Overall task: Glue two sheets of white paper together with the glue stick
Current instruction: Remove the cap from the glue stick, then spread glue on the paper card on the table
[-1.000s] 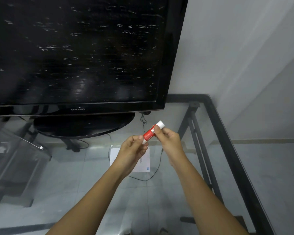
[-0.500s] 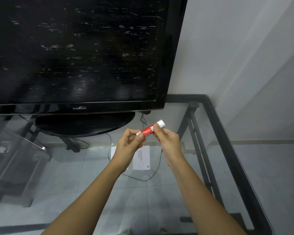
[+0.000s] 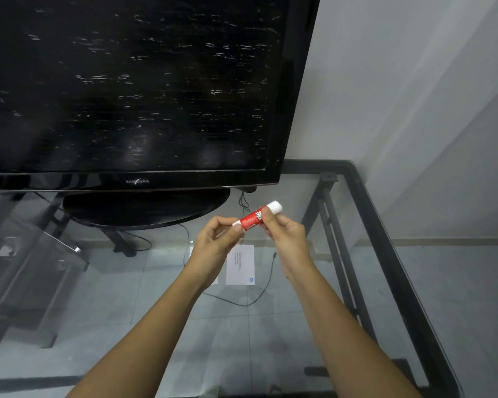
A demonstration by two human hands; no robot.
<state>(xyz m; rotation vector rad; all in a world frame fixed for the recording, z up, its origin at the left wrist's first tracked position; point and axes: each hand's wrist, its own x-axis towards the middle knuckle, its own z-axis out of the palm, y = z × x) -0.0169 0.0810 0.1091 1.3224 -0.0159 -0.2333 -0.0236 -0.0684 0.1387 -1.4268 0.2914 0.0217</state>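
A red glue stick point(image 3: 253, 218) with a white cap at its upper right end is held in the air between both hands, tilted up to the right. My right hand point(image 3: 285, 237) grips its middle and cap side. My left hand point(image 3: 216, 244) pinches its lower white end with thumb and fingers. Below the hands a white sheet of paper point(image 3: 240, 264) with small print and a blue logo lies on the glass table point(image 3: 270, 340). A second white sheet is mostly hidden behind my left wrist.
A large black television point(image 3: 133, 90) on a round stand point(image 3: 144, 208) fills the back of the table. A thin black cable point(image 3: 242, 303) loops by the paper. The table's black frame point(image 3: 385, 254) runs along the right, next to a grey wall.
Both hands have lifted the glue stick slightly up and away from the paper. The stick has tilted flatter, and my left fingers have shifted onto its lower end.
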